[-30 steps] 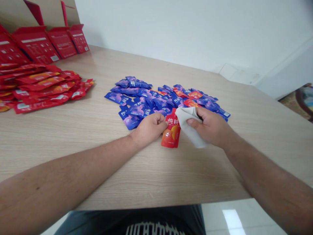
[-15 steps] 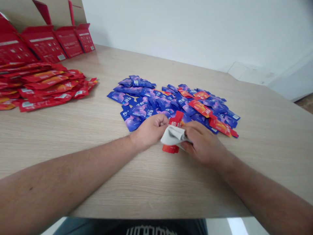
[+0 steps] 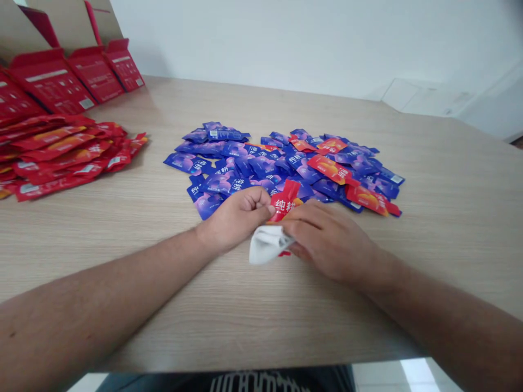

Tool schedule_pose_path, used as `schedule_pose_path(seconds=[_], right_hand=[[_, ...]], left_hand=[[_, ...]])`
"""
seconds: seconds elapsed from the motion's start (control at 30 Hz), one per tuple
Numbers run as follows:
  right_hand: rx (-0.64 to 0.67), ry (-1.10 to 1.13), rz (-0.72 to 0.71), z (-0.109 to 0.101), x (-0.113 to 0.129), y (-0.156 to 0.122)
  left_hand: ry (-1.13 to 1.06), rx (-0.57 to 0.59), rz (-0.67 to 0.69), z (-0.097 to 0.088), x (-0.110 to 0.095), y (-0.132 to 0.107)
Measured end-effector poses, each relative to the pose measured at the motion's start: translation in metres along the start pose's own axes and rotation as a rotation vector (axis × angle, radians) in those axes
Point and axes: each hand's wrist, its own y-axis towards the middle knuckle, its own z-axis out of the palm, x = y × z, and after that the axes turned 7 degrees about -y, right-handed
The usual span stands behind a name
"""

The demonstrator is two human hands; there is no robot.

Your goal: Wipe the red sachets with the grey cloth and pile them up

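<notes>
Pinched at its left edge by my left hand [image 3: 239,218] is a red packet [image 3: 285,201] with white characters on it. My right hand [image 3: 330,237] is closed on a folded pale grey cloth [image 3: 267,245], which lies across the lower part of that packet. Cloth and fingers hide most of the packet's lower half; its bottom tip shows beneath. Just beyond both hands spreads a pile of blue-purple packets [image 3: 220,177], with several red-orange packets [image 3: 329,169] lying among them on the right.
To the left lies a heap of red packets [image 3: 61,158]. Behind it stand red cardboard boxes [image 3: 53,81] with raised flaps. All rest on a pale wooden table [image 3: 229,321], its far edge against a white wall [image 3: 286,49].
The cloth has moved down the packet, uncovering more of its upper part. My left hand still holds the packet's left edge. The view has shifted slightly.
</notes>
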Motion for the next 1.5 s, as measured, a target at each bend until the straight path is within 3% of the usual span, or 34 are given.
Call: schedule_pose_path(seconds=[0.17, 0.23, 0.33, 0.4, 0.6, 0.67, 0.8, 0.87, 1.0, 1.07, 1.17, 1.23, 1.4, 1.5], right_hand=[[-0.134, -0.099, 0.317, 0.005, -0.019, -0.003], [-0.102, -0.052, 0.283, 0.007, -0.016, -0.002], [-0.006, 0.054, 0.029, 0.007, -0.003, 0.001], [0.008, 0.074, -0.067, 0.005, -0.001, 0.001], [-0.102, -0.023, 0.287, 0.009, -0.021, -0.005], [-0.068, 0.017, 0.244, 0.012, -0.016, -0.005], [0.024, 0.117, -0.021, 0.012, -0.002, -0.004], [-0.001, 0.084, 0.034, 0.011, -0.005, -0.005], [-0.121, -0.015, 0.31, 0.011, -0.019, -0.007], [-0.091, 0.01, 0.275, 0.012, -0.017, -0.006], [0.027, 0.114, 0.031, 0.012, -0.005, -0.004], [0.041, 0.132, -0.037, 0.012, -0.002, -0.004], [-0.11, -0.015, 0.276, 0.011, -0.019, -0.007], [-0.067, 0.026, 0.224, 0.012, -0.017, -0.007]], left_hand=[[0.003, 0.038, -0.054, 0.0, 0.0, 0.001], [-0.017, 0.017, -0.04, 0.0, 0.001, 0.001], [-0.045, 0.003, -0.02, -0.001, 0.001, 0.001], [-0.03, 0.014, -0.021, -0.001, 0.001, 0.001], [-0.021, 0.007, -0.058, 0.0, 0.001, 0.001], [-0.025, 0.002, -0.053, 0.0, 0.001, 0.0], [0.0, 0.007, -0.029, -0.001, 0.001, -0.001], [0.023, 0.016, -0.026, -0.001, 0.0, -0.001], [0.017, 0.016, -0.046, 0.0, 0.0, 0.0], [0.003, 0.006, -0.037, 0.0, 0.001, 0.0], [0.0, 0.007, -0.023, -0.001, 0.001, 0.0], [0.009, 0.014, -0.022, -0.002, 0.001, 0.0], [0.035, 0.029, -0.035, -0.002, 0.002, 0.001], [0.009, 0.009, -0.034, -0.001, 0.001, 0.0]])
